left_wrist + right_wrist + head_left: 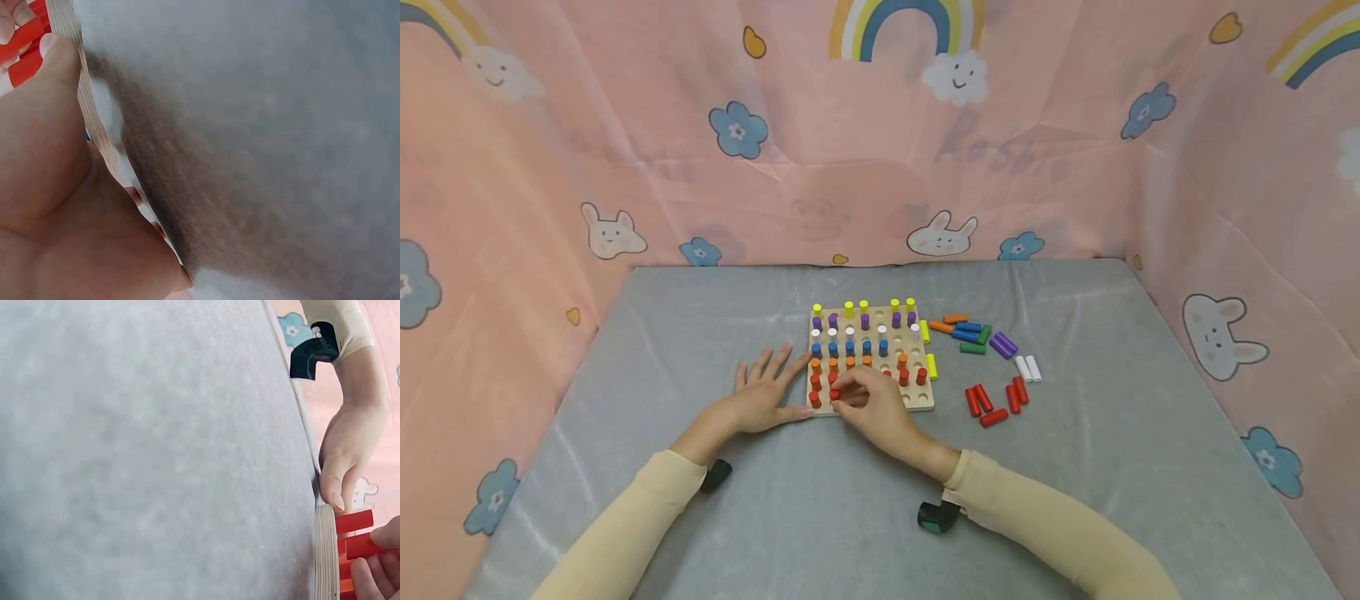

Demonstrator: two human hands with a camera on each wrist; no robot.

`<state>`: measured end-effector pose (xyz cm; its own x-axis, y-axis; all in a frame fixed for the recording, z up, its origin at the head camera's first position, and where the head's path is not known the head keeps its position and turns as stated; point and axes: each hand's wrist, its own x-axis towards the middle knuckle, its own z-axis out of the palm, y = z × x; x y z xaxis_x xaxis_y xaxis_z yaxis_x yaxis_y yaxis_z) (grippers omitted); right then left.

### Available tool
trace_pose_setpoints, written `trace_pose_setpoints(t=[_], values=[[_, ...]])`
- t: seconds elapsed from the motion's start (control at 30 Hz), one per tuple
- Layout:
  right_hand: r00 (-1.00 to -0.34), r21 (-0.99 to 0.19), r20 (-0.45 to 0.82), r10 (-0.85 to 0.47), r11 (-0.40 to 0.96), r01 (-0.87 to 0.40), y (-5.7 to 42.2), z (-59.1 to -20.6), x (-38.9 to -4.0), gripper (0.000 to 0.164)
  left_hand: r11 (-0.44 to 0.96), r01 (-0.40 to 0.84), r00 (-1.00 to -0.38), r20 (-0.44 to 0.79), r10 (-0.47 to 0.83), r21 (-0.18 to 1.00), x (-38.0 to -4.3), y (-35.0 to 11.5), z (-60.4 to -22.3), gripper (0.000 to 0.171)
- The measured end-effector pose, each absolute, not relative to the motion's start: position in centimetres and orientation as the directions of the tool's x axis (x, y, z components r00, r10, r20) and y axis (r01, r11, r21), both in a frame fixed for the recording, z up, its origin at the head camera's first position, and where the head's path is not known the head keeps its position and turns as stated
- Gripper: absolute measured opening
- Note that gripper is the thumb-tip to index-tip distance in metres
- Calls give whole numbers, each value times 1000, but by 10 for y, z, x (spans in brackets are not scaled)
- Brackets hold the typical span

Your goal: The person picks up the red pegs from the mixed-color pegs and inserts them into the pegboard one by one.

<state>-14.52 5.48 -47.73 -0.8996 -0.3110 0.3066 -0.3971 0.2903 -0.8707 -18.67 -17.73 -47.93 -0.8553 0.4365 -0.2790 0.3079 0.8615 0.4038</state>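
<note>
A wooden pegboard (880, 410) stands on the table with rows of coloured pegs upright in its holes: yellow, purple, white, blue, orange and red from back to front. My right hand (880, 410) pinches a red peg (360, 546) between thumb and finger over the second hole of the front row. Beside it, another red peg (815, 400) fills the front left corner hole. My left hand (758, 400) lies spread at the board's left side, its thumb at the front left corner and its index fingertip at the left edge.
Right of the board lie loose pegs: several red pegs (994, 418), two white pegs (1033, 368), purple pegs (1003, 344), and green, blue and orange ones behind. Two yellow pegs (932, 367) lie against the board's right edge. A pink patterned curtain (850, 183) surrounds the grey table (1112, 467).
</note>
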Motion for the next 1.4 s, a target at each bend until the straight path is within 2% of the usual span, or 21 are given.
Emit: trace_pose_setpoints(t=[0.53,0.8,1.4], values=[[-886,-849,328,-326,309,-429,52,-479,-148,17,860,304,-855,-281,436,411,-187,-178,-479,99],[-887,-837,347,-305,327,-440,50,-479,-147,17,863,299,-856,-285,431,407,-186,-177,-478,95],[-894,-824,324,-309,371,-427,48,-479,-146,17,858,301,-851,-288,439,417,-188,-179,-479,96]])
